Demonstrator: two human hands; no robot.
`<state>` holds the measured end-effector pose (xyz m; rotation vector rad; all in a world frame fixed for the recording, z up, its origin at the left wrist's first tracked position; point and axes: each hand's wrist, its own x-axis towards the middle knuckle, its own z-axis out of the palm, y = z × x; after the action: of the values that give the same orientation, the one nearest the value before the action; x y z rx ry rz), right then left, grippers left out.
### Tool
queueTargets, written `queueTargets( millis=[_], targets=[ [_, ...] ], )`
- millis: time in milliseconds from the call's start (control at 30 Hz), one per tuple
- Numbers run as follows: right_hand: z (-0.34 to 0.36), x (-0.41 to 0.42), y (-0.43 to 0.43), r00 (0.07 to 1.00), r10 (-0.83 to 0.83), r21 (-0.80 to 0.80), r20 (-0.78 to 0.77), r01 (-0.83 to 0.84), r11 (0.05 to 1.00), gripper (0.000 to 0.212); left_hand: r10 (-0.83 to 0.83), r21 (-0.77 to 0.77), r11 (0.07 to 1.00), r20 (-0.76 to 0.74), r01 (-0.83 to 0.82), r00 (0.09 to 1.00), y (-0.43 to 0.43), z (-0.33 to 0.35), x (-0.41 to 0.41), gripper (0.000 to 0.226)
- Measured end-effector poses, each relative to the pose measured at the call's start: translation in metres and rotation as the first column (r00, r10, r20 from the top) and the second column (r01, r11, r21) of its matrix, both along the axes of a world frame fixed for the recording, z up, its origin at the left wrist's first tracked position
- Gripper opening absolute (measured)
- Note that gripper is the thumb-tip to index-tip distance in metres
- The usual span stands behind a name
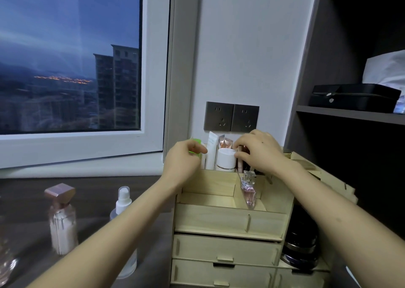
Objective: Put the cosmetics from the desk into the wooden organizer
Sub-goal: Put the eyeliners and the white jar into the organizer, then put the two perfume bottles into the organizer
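Observation:
The wooden organizer [230, 220] stands on the dark desk, with drawers in front and open compartments on top. My left hand [183, 159] grips a bright green item [195, 146] above the organizer's back left corner. My right hand [257, 151] reaches into the back compartments, its fingers pinching a slim pinkish stick [240, 156] beside a white jar [226, 159]. A white tube [212, 151] and copper sachets [225, 142] stand upright at the back. A small pink perfume bottle [249, 189] sits in a front top compartment.
On the desk to the left stand a tall bottle with a rose-gold cap [62, 218], a white spray bottle [123, 220] and a glass item [6, 263] at the edge. A dark jar [301, 244] sits in the organizer's right side. Wall sockets [231, 117] and a shelf [350, 114] lie behind.

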<state>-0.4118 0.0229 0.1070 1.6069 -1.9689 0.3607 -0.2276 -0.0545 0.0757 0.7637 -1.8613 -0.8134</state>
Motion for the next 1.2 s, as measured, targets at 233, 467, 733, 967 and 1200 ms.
queueTargets(
  millis=[233, 467, 733, 967, 1200],
  targets=[
    [0.001, 0.004, 0.004, 0.993, -0.119, 0.024, -0.013, 0.119, 0.993, 0.027, 0.017, -0.024, 1.000, -0.002, -0.018, 1.000, 0.000, -0.002, 0.022, 0.038],
    [-0.003, 0.092, 0.035, 0.967, 0.222, -0.270, 0.127, -0.182, 0.946, 0.028, 0.095, -0.136, 0.987, 0.023, -0.091, 0.995, 0.020, -0.012, 0.089, 0.033],
    [-0.089, 0.234, 0.036, 0.672, 0.501, -0.208, 0.545, -0.471, 0.857, 0.034, 0.451, -0.204, 0.873, -0.013, -0.444, 0.893, 0.023, -0.055, 0.207, 0.020],
    [-0.145, 0.305, -0.031, 0.495, 0.387, -0.147, 0.778, -0.455, 0.878, 0.044, 0.726, -0.133, 0.688, 0.102, -0.714, 0.680, -0.008, -0.093, 0.288, 0.043],
    [-0.153, 0.330, -0.102, 0.539, 0.155, 0.006, 0.828, -0.286, 0.958, 0.060, 0.443, 0.243, 0.835, 0.234, -0.493, 0.866, -0.055, -0.130, 0.311, 0.078]
  ],
)
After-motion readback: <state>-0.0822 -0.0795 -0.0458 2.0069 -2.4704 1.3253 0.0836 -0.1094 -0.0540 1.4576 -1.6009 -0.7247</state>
